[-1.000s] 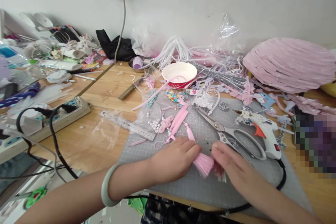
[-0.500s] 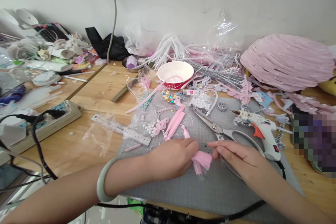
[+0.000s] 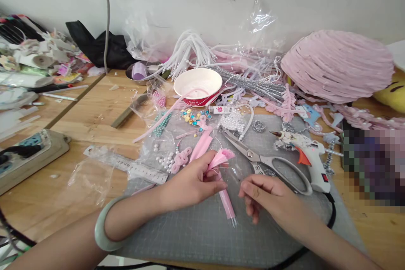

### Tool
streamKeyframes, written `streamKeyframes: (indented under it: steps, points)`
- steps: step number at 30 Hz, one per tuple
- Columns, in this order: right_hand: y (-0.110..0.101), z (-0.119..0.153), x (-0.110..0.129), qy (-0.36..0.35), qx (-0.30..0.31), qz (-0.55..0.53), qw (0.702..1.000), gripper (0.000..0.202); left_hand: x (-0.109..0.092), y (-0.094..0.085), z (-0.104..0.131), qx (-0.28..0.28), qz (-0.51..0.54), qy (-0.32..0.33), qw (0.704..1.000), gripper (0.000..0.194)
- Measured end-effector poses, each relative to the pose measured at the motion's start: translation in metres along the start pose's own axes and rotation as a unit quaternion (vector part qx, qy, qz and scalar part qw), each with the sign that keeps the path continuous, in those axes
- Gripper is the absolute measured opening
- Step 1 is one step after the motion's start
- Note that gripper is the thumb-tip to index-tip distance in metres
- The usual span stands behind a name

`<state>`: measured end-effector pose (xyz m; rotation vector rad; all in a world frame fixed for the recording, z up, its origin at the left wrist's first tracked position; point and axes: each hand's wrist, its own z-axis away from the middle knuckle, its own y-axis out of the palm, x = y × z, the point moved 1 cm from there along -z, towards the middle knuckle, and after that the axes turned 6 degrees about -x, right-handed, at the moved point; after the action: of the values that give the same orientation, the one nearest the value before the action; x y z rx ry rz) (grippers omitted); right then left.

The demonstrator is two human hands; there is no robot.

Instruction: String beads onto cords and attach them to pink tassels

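Note:
My left hand (image 3: pixel 198 181), with a pale green bangle (image 3: pixel 103 225) on its wrist, holds a pink tassel-like piece (image 3: pixel 224 157) between thumb and fingers. Below those fingers a pink strip in clear film (image 3: pixel 227 203) hangs toward the mat, with silvery ends. To the right, my right hand (image 3: pixel 261 196) is curled with thumb and fingertips pressed together; anything thin between them is too small to make out. Large scissors (image 3: pixel 268 162) lie just above it. Pink ribbon strips (image 3: pixel 201 145) lie above my left hand.
Grey cutting mat (image 3: pixel 202 236), glue gun (image 3: pixel 311 156) on the right, red and white bowl (image 3: pixel 198 86) behind. A steel ruler (image 3: pixel 126 164) and power strip (image 3: pixel 38 156) lie left. Beads (image 3: pixel 232 122) and a large pink bundle (image 3: pixel 337 67) are farther back.
The view has shifted right. My left hand has raised the pink piece, which now points upward, and the film-wrapped strip shows below. My right hand has drawn back from it and curled.

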<state>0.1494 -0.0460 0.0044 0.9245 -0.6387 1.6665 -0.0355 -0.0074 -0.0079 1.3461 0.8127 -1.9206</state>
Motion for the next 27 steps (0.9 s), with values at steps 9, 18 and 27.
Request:
streamKeyframes:
  steps: [9, 18, 27]
  points:
    - [0.002, 0.000, -0.004, 0.002, -0.048, -0.021, 0.999, 0.021, -0.012, -0.005, -0.002, -0.127, -0.022, 0.015, 0.991, 0.020]
    - [-0.001, 0.002, -0.004, -0.055, -0.099, 0.168, 0.979, 0.027, -0.012, -0.004, -0.003, -0.081, 0.146, 0.000, 0.986, 0.033]
    - [-0.003, 0.006, 0.004, -0.141, -0.115, 0.222, 0.958, 0.027, -0.011, -0.009, -0.004, -0.087, 0.143, 0.021, 0.986, 0.023]
